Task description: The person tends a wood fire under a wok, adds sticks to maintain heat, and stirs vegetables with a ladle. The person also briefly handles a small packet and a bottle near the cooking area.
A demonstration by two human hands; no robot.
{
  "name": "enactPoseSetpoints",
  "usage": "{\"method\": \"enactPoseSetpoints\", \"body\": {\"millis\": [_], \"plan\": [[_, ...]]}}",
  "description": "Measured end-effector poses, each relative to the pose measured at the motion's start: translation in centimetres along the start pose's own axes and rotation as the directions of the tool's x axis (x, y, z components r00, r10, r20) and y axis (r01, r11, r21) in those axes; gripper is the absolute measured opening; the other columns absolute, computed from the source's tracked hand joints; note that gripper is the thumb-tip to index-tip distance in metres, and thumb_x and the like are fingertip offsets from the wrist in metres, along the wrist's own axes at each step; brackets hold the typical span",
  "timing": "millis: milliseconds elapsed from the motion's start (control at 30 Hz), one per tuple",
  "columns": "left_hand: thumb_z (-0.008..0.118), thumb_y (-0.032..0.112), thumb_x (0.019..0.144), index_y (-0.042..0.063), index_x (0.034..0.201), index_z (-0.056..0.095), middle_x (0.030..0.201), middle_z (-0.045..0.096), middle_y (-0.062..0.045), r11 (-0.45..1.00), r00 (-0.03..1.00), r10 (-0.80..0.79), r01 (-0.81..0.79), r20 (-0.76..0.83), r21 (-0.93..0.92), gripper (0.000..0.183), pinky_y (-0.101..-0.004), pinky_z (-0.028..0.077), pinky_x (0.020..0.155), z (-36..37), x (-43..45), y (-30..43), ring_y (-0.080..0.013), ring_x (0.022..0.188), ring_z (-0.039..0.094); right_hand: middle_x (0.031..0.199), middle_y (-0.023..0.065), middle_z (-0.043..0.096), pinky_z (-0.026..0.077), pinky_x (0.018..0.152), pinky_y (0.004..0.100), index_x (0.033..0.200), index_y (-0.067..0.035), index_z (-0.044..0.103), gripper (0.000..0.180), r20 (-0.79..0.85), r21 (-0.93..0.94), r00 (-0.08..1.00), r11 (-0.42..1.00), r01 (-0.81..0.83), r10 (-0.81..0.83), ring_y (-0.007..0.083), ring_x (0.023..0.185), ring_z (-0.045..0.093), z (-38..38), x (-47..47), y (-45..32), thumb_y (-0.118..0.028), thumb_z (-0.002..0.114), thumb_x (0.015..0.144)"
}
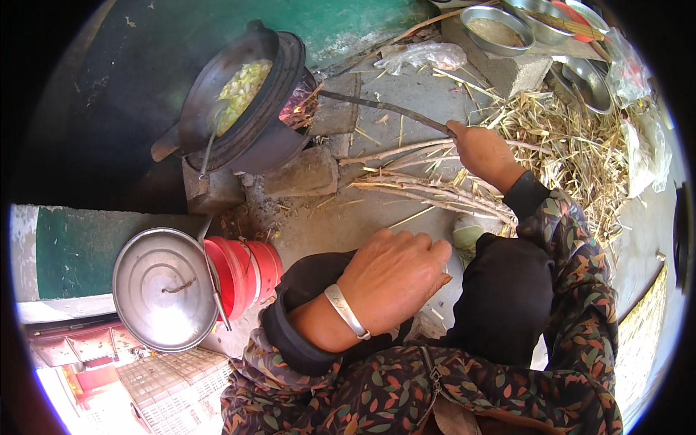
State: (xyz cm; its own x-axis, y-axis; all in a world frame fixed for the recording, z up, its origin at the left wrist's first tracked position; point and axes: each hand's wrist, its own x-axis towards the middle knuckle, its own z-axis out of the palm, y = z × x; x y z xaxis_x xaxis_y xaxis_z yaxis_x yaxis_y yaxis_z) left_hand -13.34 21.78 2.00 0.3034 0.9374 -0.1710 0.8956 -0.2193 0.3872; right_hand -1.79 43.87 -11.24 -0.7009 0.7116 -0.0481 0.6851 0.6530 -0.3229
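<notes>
My right hand (pixel 483 155) grips the near end of a dark wooden stick (pixel 389 109). The stick's far end reaches the fire (pixel 298 106) at the stove's mouth. Above that fire sits a dark wok (pixel 197 89) holding chopped pale-green food (pixel 244 89). A metal ladle (pixel 209 144) leans in the wok with its handle over the rim. My left hand (pixel 389 274), with a silver bracelet (pixel 346 310) at the wrist, is held in front of my lap. Its fingers are curled in and nothing shows in them; the palm is hidden.
Thin branches (pixel 429 187) and dry straw (pixel 571 157) lie on the floor at right. A metal lid (pixel 163 288) rests against a red bucket (pixel 253 272) at left. Metal basins (pixel 497 32) stand on a block at upper right. Bricks (pixel 304 174) edge the stove.
</notes>
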Motion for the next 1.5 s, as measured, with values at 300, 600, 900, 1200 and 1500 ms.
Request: {"method": "enactPoseSetpoints", "body": {"millis": [300, 600, 900, 1200, 1500], "plan": [[0.066, 0.026, 0.085, 0.006, 0.095, 0.055, 0.083, 0.060, -0.012, 1.000, 1.000, 0.005, -0.005, -0.007, -0.011, 0.024, -0.0441, 0.045, 0.072, -0.3, -0.3, -0.3, -0.0330, 0.082, 0.059, 0.082, 0.0192, 0.066, 0.052, 0.066, 0.0501, 0.119, -0.008, 0.054, 0.035, -0.019, -0.183, 0.995, 0.979, 0.090, -0.095, 0.0390, 0.078, 0.066, -2.2, 0.5, -0.3, -0.006, 0.050, 0.085], [0.066, 0.026, 0.086, 0.006, 0.096, 0.056, 0.084, 0.061, -0.012, 1.000, 1.000, -0.015, 0.015, 0.023, -0.017, 0.025, -0.0440, 0.045, 0.073, -0.6, -0.5, -0.5, -0.0333, 0.083, 0.059, 0.083, 0.0156, 0.068, 0.055, 0.066, 0.0468, 0.107, -0.006, 0.059, 0.023, -0.094, -0.310, 0.983, 0.943, 0.123, -0.159, 0.0350, 0.081, 0.068, -4.6, 2.1, -3.1, -0.010, 0.055, 0.086], [0.066, 0.025, 0.085, 0.006, 0.089, 0.058, 0.079, 0.061, -0.010, 1.000, 0.996, 0.014, -0.015, -0.083, -0.008, 0.021, -0.0414, 0.046, 0.072, -0.5, -0.7, -0.8, -0.0294, 0.078, 0.062, 0.096, 0.0141, 0.071, 0.056, 0.073, 0.0440, 0.090, -0.008, 0.071, 0.015, -0.050, -0.337, 0.960, 0.910, 0.242, -0.275, 0.0319, 0.091, 0.070, -5.1, 7.8, -9.6, -0.009, 0.058, 0.084], [0.065, 0.025, 0.086, 0.005, 0.094, 0.056, 0.084, 0.061, -0.013, 0.999, 0.999, -0.009, 0.008, -0.038, -0.037, 0.023, -0.0452, 0.046, 0.072, -0.6, -1.2, -1.3, -0.0344, 0.082, 0.061, 0.091, 0.0183, 0.069, 0.055, 0.072, 0.0456, 0.105, -0.004, 0.063, 0.023, -0.057, -0.316, 0.963, 0.920, 0.232, -0.262, 0.0361, 0.087, 0.068, -4.9, 4.9, -7.2, -0.007, 0.054, 0.085], [0.065, 0.024, 0.085, 0.003, 0.096, 0.055, 0.085, 0.062, -0.017, 0.998, 1.000, -0.009, 0.008, -0.018, -0.060, 0.026, -0.0488, 0.046, 0.071, -0.1, -0.8, -1.1, -0.0392, 0.083, 0.060, 0.082, 0.0169, 0.068, 0.055, 0.068, 0.0472, 0.110, -0.008, 0.060, 0.028, -0.090, -0.298, 0.977, 0.941, 0.160, -0.195, 0.0360, 0.082, 0.067, -5.9, -0.7, -4.1, -0.005, 0.053, 0.083]]}}
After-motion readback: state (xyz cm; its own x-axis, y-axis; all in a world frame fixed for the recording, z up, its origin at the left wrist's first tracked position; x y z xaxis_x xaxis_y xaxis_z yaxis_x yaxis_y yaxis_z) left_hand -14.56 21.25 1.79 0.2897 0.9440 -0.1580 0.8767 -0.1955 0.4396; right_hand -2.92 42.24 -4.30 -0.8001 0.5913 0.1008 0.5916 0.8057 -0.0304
